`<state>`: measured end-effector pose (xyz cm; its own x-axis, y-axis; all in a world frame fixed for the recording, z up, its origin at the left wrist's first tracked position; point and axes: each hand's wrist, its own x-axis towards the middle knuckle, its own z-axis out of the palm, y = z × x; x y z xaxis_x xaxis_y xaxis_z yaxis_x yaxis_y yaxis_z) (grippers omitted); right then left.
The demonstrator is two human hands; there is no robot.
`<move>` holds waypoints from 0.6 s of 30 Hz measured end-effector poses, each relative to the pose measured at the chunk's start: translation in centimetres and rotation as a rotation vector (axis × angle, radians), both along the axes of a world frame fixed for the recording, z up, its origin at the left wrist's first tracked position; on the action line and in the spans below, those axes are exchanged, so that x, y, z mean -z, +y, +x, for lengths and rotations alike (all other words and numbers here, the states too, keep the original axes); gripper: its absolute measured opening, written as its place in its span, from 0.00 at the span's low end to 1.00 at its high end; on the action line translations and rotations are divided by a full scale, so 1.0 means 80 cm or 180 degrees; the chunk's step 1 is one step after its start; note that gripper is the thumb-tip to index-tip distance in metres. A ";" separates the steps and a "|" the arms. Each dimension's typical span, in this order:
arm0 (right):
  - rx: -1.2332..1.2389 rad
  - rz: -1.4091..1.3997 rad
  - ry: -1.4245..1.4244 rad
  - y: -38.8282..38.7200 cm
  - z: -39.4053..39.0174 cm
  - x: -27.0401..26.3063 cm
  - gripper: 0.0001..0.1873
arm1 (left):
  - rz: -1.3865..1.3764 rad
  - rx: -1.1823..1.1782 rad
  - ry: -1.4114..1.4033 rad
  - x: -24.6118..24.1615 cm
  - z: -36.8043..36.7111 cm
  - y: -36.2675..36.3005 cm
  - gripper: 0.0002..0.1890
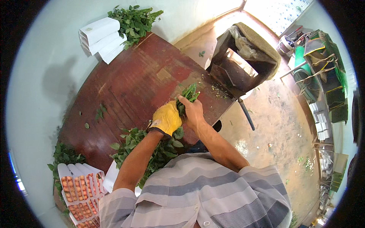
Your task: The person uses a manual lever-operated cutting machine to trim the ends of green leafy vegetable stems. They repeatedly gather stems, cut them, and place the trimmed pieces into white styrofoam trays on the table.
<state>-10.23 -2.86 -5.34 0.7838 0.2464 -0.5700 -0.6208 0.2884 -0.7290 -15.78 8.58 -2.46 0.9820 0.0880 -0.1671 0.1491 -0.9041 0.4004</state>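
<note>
My left hand (pixel 166 118) wears a yellow work glove and closes around a bunch of leafy green stems (pixel 190 92). Bare, my right hand (pixel 194 112) grips the same bunch close to its stem ends, which point away from me over the red table (pixel 134 85). Dark green foliage (pixel 164 149) spreads under my left forearm, towards my chest. Part of a white paper wrap (pixel 112 177) shows beside that forearm; my arm and shirt hide the rest.
At lower left lie paper-wrapped bundles of orange-red roses (pixel 75 189). White paper-wrapped leafy bunches (pixel 99 31) rest at the table's far end. A dark metal cutter with a lever handle (pixel 246 115) sits at the table corner, before a fabric-rimmed bin (pixel 269 54). Shelving (pixel 322 85) lines the right wall.
</note>
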 end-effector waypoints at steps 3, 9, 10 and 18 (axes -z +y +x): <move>-0.0038 0.0241 -0.0119 -0.002 -0.004 -0.010 0.15 | -0.0575 0.0107 -0.0175 0.013 -0.002 0.009 0.19; 0.0254 0.1026 0.0168 -0.018 -0.028 -0.038 0.25 | -0.0714 0.0139 -0.0335 -0.012 -0.015 -0.008 0.19; 0.0287 0.0988 0.0175 -0.019 -0.029 -0.029 0.27 | -0.0743 0.0212 -0.0383 -0.014 -0.016 -0.009 0.19; -0.0447 0.1383 -0.0115 -0.076 -0.029 -0.025 0.37 | -0.0533 0.0231 -0.0077 -0.046 -0.028 -0.005 0.21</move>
<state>-12.55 -8.94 -3.33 0.7433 0.5619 -0.3631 -0.6520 0.4871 -0.5810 -17.99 8.20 1.24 0.9887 -0.0104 -0.1497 0.0744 -0.8325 0.5489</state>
